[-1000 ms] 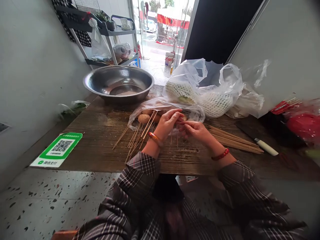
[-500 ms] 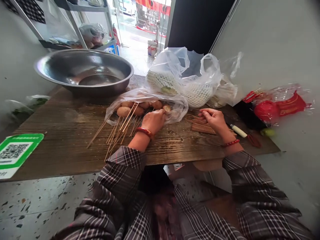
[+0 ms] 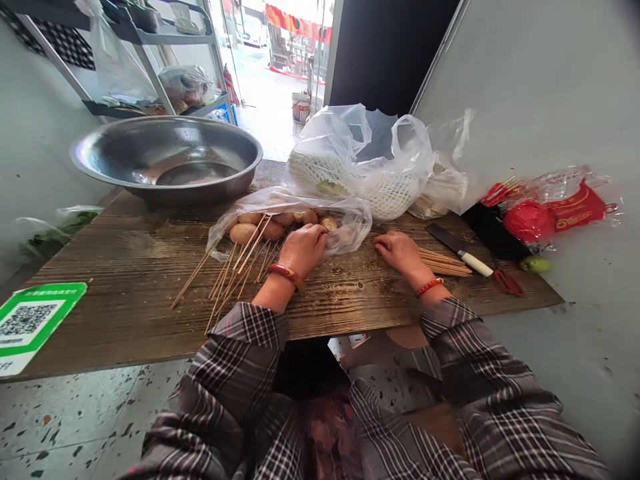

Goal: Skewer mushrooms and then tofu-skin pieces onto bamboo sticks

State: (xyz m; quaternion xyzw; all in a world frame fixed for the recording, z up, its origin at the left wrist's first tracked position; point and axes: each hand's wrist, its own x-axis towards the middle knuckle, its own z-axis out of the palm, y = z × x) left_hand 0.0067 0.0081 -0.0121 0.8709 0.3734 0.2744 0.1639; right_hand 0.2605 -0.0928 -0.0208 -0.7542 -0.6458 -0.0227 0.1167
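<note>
My left hand (image 3: 303, 248) is closed at the mouth of a clear plastic bag (image 3: 353, 217), its fingertips against a mushroom (image 3: 329, 223) with a pale underside showing. More brown mushrooms (image 3: 243, 233) lie in the bag, and several wooden skewers (image 3: 230, 277) stick out from them toward me. My right hand (image 3: 401, 255) rests over a pile of loose skewers (image 3: 445, 263), thumb and fingers pinched together near the pile's left end. What that pinch holds is hidden.
Behind the bag stand a large metal basin (image 3: 165, 187) and white plastic bags (image 3: 350, 160) with netted produce. At right lie a knife (image 3: 475, 262), red-handled scissors (image 3: 509, 283) and red packages (image 3: 530, 220). A QR-code sign (image 3: 35, 323) is at left.
My right hand has moved left and down onto the skewer pile, covering its left end. My left hand stays at the mushroom. The camera view has shifted slightly.
</note>
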